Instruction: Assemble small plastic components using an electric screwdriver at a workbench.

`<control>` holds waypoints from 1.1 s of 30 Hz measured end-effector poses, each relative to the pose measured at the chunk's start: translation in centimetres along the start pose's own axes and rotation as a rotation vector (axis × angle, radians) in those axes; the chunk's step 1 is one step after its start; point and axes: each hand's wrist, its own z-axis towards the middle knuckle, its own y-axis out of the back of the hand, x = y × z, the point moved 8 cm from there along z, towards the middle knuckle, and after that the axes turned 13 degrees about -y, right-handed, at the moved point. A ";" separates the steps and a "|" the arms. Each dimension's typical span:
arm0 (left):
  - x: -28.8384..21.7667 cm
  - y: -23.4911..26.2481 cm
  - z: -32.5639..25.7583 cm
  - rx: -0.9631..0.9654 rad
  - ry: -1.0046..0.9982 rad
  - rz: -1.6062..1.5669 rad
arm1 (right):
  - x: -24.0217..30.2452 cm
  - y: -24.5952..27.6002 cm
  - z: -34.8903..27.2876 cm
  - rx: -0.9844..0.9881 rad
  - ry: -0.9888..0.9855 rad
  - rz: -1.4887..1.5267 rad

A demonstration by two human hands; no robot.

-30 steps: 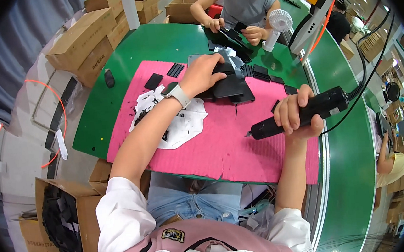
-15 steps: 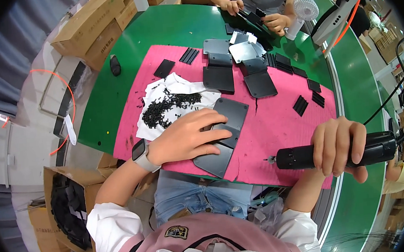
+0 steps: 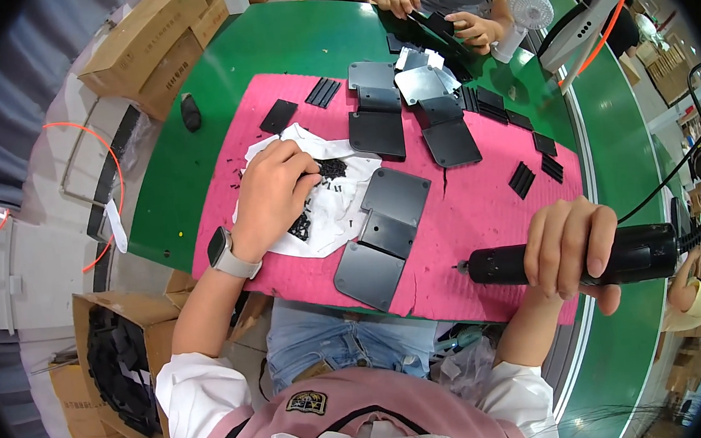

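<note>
My left hand (image 3: 273, 188) is over a white cloth (image 3: 330, 225) strewn with small black screws (image 3: 331, 169). Its thumb and fingertips come together in a pinch at the pile, and whatever is between them is hidden. My right hand (image 3: 568, 246) is wrapped round a black electric screwdriver (image 3: 496, 265), its bit pointing left above the pink mat (image 3: 466, 209). Between my hands, near the mat's front edge, lies a black folded bracket (image 3: 389, 231) with two broad plates, nothing touching it.
More black plates (image 3: 377, 136) and brackets lie at the mat's far side, with short black strips (image 3: 522, 179) on its right. Across the green table (image 3: 285, 41), a co-worker's hands (image 3: 471, 29) hold a black part beside a white fan (image 3: 530, 10). An open carton (image 3: 121, 364) stands lower left.
My left hand has left the bracket and moved up and left onto the screws, fingers drawing into a pinch. The right hand and screwdriver have shifted slightly left.
</note>
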 end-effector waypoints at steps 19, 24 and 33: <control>0.3 1.5 -0.2 -0.238 0.154 -0.159 | -0.9 0.8 0.8 -0.198 0.066 -0.070; 1.3 1.9 -1.0 -0.184 0.224 -0.126 | -1.3 0.5 1.2 -0.211 0.049 -0.125; -1.3 -2.7 -1.5 -0.091 0.494 -1.167 | -1.7 0.1 2.8 -0.496 0.097 -0.286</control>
